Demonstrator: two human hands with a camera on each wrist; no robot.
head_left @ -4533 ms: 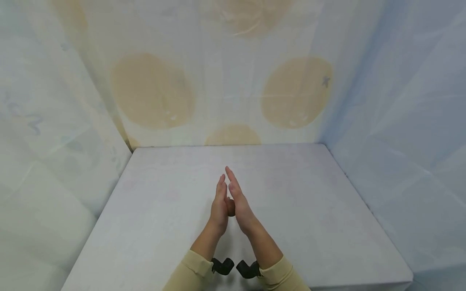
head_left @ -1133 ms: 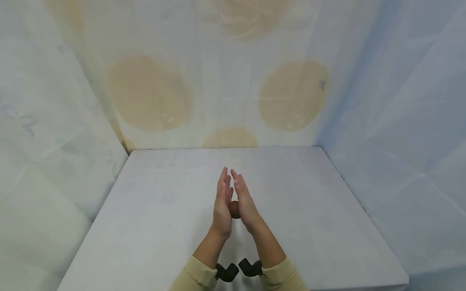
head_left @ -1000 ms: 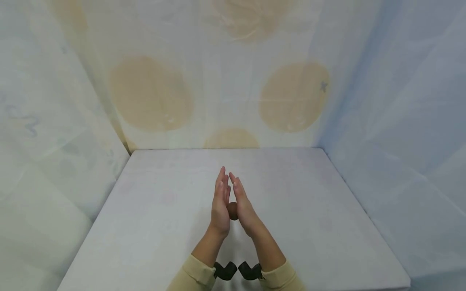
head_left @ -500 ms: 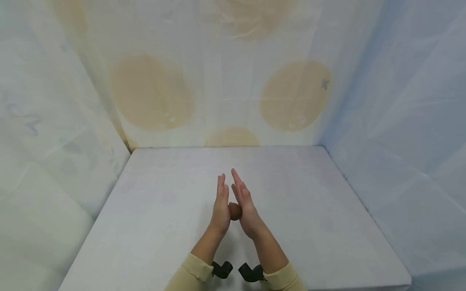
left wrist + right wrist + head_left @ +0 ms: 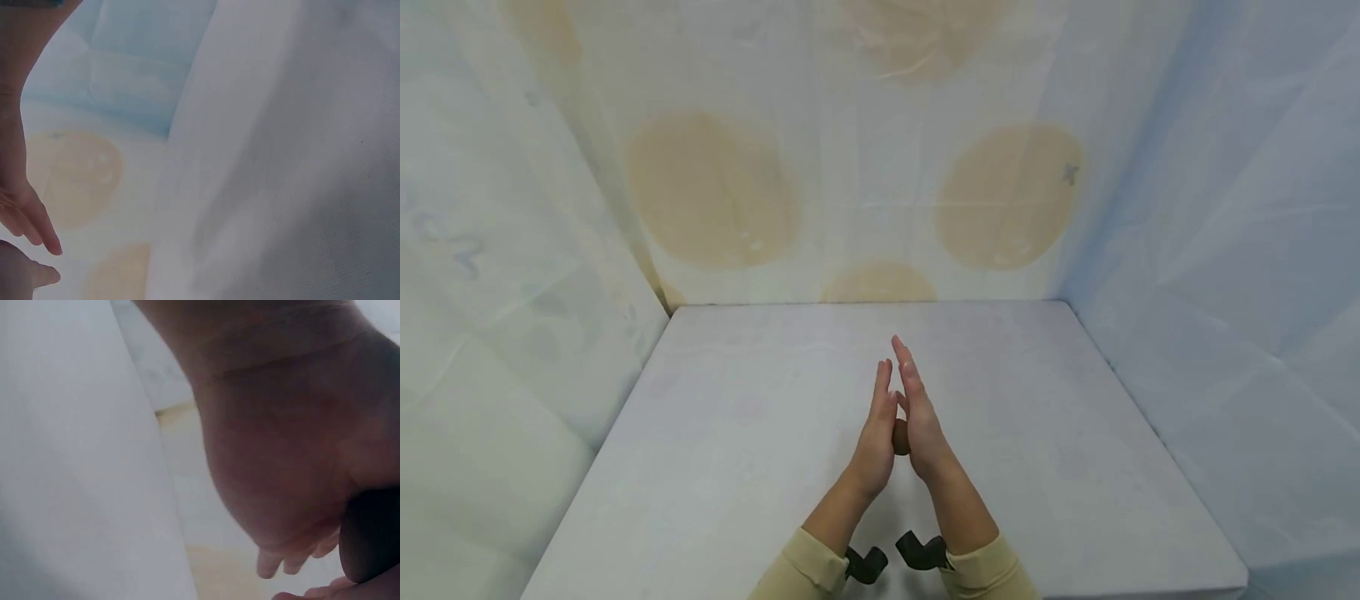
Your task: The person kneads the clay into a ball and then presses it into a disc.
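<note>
We are looking down at a pale worktop (image 5: pixel 737 467) boxed in by draped sheets. The back sheet (image 5: pixel 865 167) is carrying large tan circles; the sheet on the right side (image 5: pixel 1225 250) is pale blue.

We are seeing both hands raised palm to palm over the middle of the worktop, fingers straight and pointing away from the body. The left hand (image 5: pixel 874 433) is pressing flat from its side, and the right hand (image 5: pixel 919 421) is pressing flat from the other, its fingertips reaching a little farther forward than the left's.

Between the two palms, low down near the heels of the hands, a small brown ball (image 5: pixel 900 437) is sitting, touching both. Only a sliver of it is showing in the head view. In the right wrist view it is appearing as a dark rounded shape (image 5: pixel 370 537) at the frame's edge, beside the palm. No finger is curling round it; the flat palms alone are carrying it above the worktop.

Cream sleeves (image 5: pixel 805 567) are covering both forearms, and a black mount (image 5: pixel 921 550) is showing at each wrist.
</note>
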